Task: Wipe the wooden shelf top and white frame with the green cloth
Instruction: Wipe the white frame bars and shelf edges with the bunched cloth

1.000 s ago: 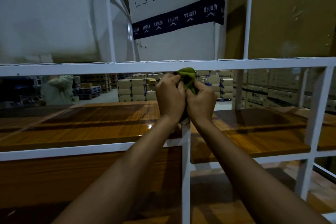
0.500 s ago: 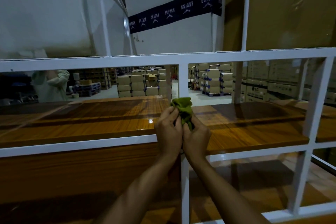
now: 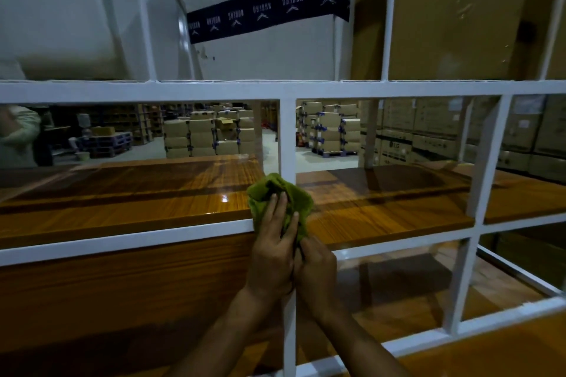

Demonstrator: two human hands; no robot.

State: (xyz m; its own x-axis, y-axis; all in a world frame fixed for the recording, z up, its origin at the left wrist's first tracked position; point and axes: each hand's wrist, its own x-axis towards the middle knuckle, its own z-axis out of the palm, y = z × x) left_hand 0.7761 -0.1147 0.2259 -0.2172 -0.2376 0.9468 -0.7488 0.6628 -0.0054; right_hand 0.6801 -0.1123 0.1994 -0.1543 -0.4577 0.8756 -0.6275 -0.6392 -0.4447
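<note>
Green cloth [image 3: 266, 193] crumpled, left hand [image 3: 271, 254] pressing, right hand [image 3: 316, 269] seemingly pinching

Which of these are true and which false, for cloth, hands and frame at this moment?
1. The cloth sits against the post. True.
2. Both the left hand and the right hand touch the cloth. True.
3. The cloth is up at the top rail. False: it is low on the post, at the lower rail beside the shelf.
4. The right hand hangs idle. False: it pinches the cloth's lower end.
5. The post is black. False: it is white.
</note>
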